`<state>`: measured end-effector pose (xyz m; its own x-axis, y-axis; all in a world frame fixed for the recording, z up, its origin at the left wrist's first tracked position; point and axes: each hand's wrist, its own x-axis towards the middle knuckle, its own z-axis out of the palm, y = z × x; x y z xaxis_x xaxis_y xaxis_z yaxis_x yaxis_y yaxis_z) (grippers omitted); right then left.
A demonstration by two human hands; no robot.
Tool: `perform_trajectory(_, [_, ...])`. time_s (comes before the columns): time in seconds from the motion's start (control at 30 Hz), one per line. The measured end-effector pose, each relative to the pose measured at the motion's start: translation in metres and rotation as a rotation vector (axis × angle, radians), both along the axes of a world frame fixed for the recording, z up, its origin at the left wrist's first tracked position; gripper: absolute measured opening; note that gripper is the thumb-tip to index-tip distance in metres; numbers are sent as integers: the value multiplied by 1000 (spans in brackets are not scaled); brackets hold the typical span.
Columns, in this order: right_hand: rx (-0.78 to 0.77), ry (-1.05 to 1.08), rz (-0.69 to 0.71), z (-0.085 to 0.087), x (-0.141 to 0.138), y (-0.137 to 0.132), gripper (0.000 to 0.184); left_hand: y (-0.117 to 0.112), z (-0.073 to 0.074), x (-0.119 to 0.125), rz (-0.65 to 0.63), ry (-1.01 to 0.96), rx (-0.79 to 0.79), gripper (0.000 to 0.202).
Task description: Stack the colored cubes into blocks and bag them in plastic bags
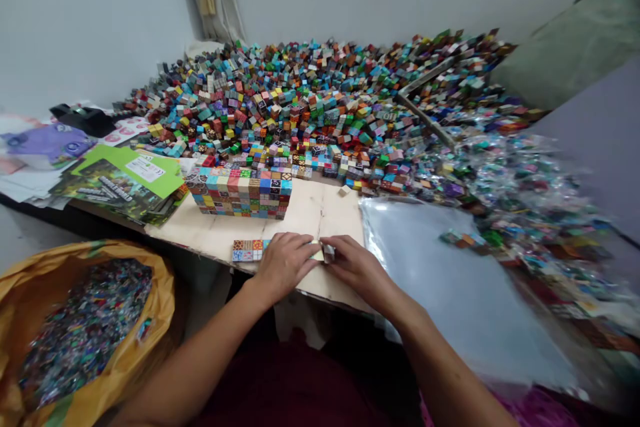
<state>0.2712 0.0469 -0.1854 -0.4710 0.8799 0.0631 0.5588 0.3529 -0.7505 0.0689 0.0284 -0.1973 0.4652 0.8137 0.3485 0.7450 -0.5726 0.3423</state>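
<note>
My left hand (286,261) and my right hand (356,268) meet at the near edge of a cardboard sheet (310,213). Their fingers are curled together around a few small printed cubes (325,252), mostly hidden under the fingers. A short row of patterned cubes (248,249) lies just left of my left hand. Behind it stands a neat stacked block of coloured cubes (243,192). A huge loose heap of small coloured cubes (320,100) covers the table beyond.
Green printed packaging sheets (125,180) lie at the left, with a black tape dispenser (83,118) behind. A yellow sack (75,333) full of small pieces sits at the lower left. Clear plastic sheets (450,280) and bagged cubes (525,213) lie at the right.
</note>
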Motion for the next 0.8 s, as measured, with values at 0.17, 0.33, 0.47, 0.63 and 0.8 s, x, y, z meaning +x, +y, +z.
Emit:
perform_trajectory(0.17, [-66, -6, 7, 3, -3, 5, 46, 0, 2, 0, 3, 10, 0, 25])
perform_trajectory(0.33, [-57, -5, -34, -1, -1, 4, 46, -1, 1, -1, 0, 13, 13, 25])
perform_trajectory(0.47, [2, -1, 4, -5, -5, 6, 44, 1, -2, 0, -9, 9, 5, 25])
perform_trajectory(0.63, [0, -20, 2, -9, -6, 7, 44, -1, 9, -2, -14, 21, 45, 30])
perform_trajectory(0.8, [-70, -30, -24, -9, -6, 6, 47, -21, 26, -56, 253, -99, 78, 32])
